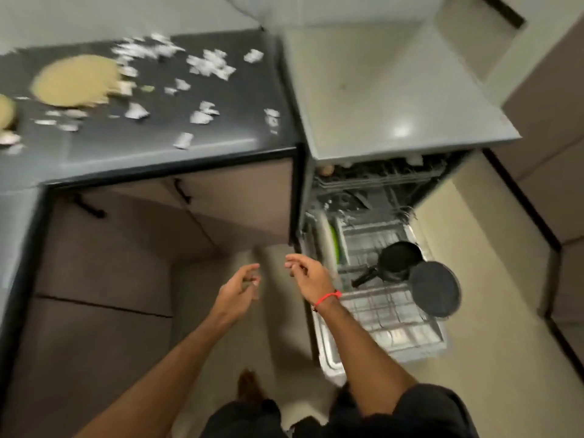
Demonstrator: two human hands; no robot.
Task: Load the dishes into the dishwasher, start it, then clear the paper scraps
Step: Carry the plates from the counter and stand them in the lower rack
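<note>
The dishwasher (373, 90) stands open at the right with its lower rack (392, 314) pulled out. In the rack sit a black pan (399, 259), a round dark lid (436, 289) and upright plates (328, 241), one white and one green. A tan plate (76, 80) lies on the dark counter (221, 128) among several white paper scraps (208, 64). My left hand (238, 287) and my right hand (308, 275) hover in the air left of the rack, fingers loosely bent, holding nothing.
Brown cabinet fronts (104, 263) with black handles run under the counter. A second tan dish (4, 110) shows at the left edge. The upper rack (379, 175) sits inside the machine. Beige floor (493, 358) lies right of the rack.
</note>
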